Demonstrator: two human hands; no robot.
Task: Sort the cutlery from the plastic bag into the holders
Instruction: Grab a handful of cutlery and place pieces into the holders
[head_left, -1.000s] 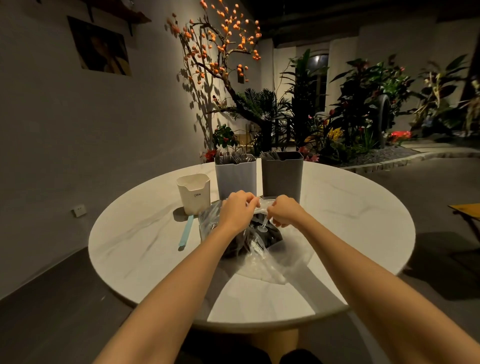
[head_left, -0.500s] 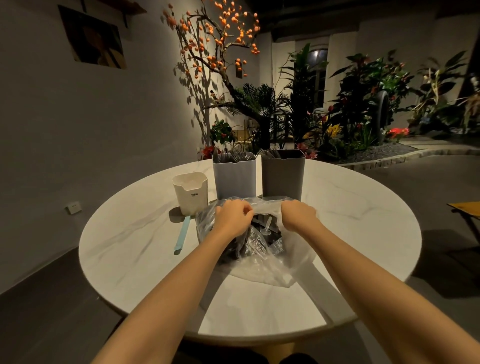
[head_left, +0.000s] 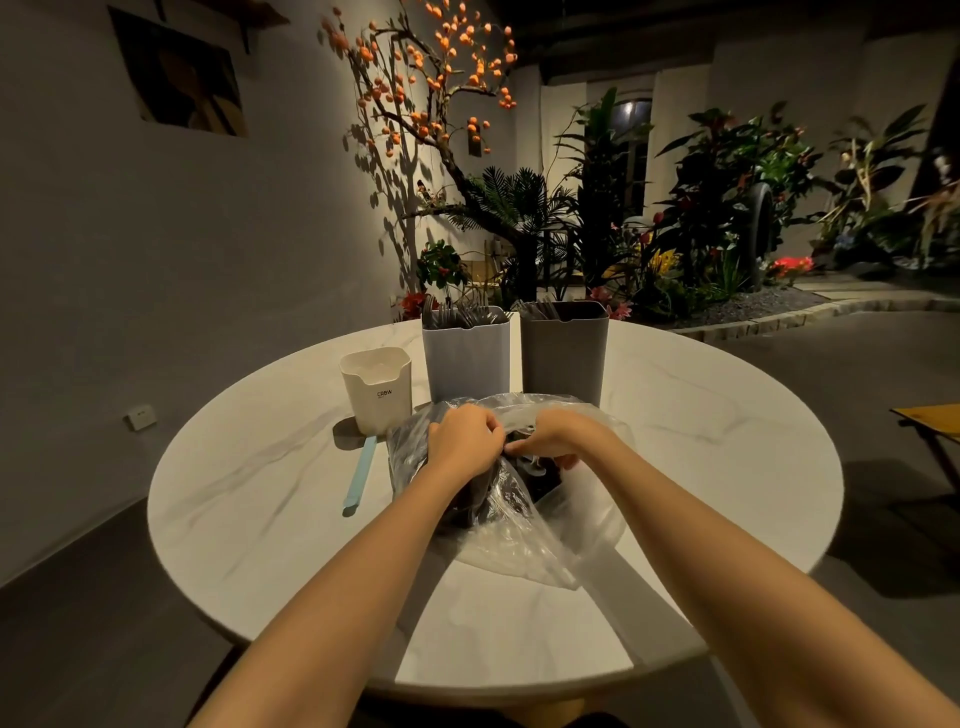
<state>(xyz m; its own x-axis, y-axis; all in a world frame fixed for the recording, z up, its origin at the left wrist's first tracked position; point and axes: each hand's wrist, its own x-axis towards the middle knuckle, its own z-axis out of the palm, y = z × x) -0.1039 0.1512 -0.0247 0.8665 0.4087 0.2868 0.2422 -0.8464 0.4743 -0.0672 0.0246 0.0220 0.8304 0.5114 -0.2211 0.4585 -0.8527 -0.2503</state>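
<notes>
Two hands at mouth of clear plastic bag (head_left: 524, 525), mid-table, near side of holders. Left hand (head_left: 464, 439): fingers curled, gripping bag film. Right hand (head_left: 558, 441): fingers bent into opening; contact with dark cutlery (head_left: 540, 475) inside cannot be told. Grey holders (head_left: 465, 358) upright just beyond; white holder (head_left: 376, 395) to left.

3 holders (head_left: 465, 358) crowd behind bag (head_left: 519, 525), seemingly touching

a clear crumpled plastic bag (head_left: 524, 535) of dark cutlery (head_left: 470, 501) lies under both hands; just beyond them stand a light grey holder (head_left: 465, 358), dark grey holder (head_left: 563, 353) and cream holder (head_left: 376, 397).
</notes>
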